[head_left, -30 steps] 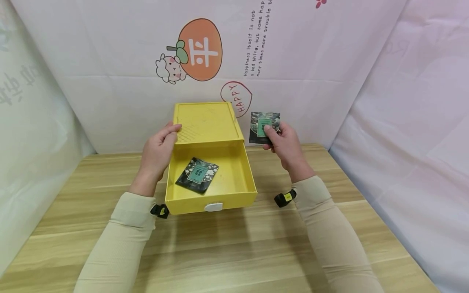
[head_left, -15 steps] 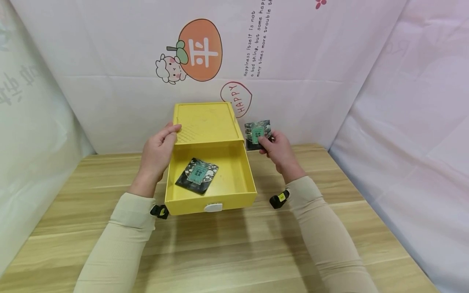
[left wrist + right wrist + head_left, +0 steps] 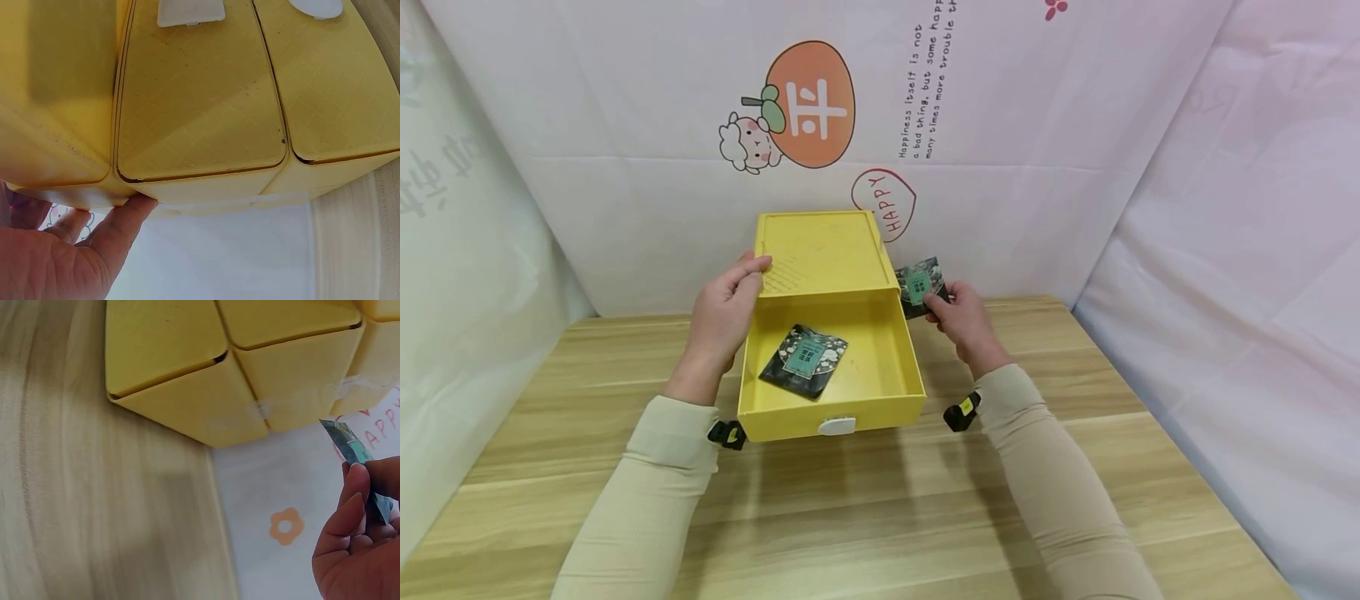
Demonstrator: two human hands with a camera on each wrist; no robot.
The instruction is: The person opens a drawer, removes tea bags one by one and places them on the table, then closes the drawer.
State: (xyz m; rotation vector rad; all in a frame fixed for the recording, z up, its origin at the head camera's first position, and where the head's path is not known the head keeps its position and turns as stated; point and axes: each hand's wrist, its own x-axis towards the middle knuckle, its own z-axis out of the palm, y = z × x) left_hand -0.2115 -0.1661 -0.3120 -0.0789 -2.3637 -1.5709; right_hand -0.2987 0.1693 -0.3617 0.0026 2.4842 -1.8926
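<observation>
Progress, judged from the layout: one sachet [image 3: 803, 359] already lies flat on the floor of the pulled-out drawer [image 3: 880, 385], toward its left half; a second sachet [image 3: 919, 284] is not yet in. Roughly half done, if two packets are the whole count; no further packets are visible on the table [image 3: 880, 500].

Right hand [image 3: 962, 321]: thumb and fingers pinch the second sachet by its lower edge. The packet is dark with a teal label, held tilted, just beside the right rear corner of the yellow drawer box [image 3: 820, 250] and outside the drawer's right wall. Right wrist view confirms the pinch, with the sachet's edge [image 3: 353, 450] poking up above the fingertips [image 3: 355, 487].

Left hand [image 3: 722, 312]: fingers fairly straight, laid against the left side and top edge of the box housing, apparently bracing it. Left wrist view shows a fingertip [image 3: 134, 209] touching the yellow underside edge; nothing is clasped.

Drawer is open toward the person, white pull tab [image 3: 837, 425] at front centre.

Remaining, by my reading: carry the held sachet over the right wall, set it in the free right half, then close the drawer.
</observation>
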